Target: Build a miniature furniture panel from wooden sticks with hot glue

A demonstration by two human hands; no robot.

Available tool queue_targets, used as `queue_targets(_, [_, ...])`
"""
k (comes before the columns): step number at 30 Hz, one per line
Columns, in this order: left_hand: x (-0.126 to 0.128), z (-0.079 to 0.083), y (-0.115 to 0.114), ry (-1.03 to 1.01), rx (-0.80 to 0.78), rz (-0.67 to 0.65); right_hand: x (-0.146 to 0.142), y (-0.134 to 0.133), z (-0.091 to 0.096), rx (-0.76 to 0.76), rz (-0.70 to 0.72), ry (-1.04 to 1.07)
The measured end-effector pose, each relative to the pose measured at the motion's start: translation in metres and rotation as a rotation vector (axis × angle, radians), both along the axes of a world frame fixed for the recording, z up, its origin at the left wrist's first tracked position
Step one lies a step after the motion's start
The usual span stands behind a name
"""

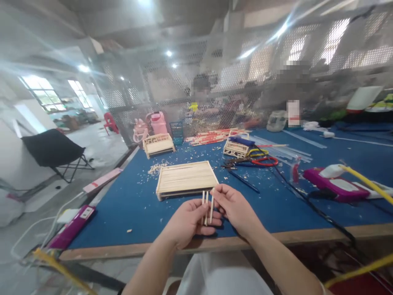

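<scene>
Short pale wooden sticks lie upright across the fingers of my left hand, with its thumb pressed on them. My right hand pinches the top of another wooden stick between thumb and fingers, right beside the others. Both hands are over the near edge of the table. Just beyond them stands a small wooden frame with a slatted flat top, low on short legs.
A small wooden bench model stands at the back left. Red-handled pliers, a dark blue pen-like rod and a purple power strip lie to the right. Behind are red-tipped sticks. A black cable crosses the right side.
</scene>
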State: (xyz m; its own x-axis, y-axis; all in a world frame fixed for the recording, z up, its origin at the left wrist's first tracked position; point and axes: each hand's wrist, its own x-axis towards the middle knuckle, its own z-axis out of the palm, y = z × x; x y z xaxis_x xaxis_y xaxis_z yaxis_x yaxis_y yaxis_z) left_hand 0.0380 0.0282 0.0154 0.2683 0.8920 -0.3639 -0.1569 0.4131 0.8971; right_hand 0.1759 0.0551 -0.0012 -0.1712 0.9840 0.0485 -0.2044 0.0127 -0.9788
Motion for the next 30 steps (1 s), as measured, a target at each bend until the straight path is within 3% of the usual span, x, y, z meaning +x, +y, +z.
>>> queue_targets(5, [0.003,-0.002,-0.001,0.066,0.138,-0.023,-0.004,-0.002,-0.001,0.106,0.029,0.012])
queue_targets(12, [-0.002,-0.001,0.0,0.165,0.293,-0.12,-0.004,-0.009,0.004,0.135,0.24,-0.035])
queue_targets(21, [0.006,-0.004,-0.012,0.083,0.288,0.162,0.004,-0.017,-0.002,0.108,-0.1,0.044])
queue_targets(30, [0.009,-0.002,-0.01,0.066,0.269,0.27,0.006,-0.01,-0.008,-0.02,-0.222,0.265])
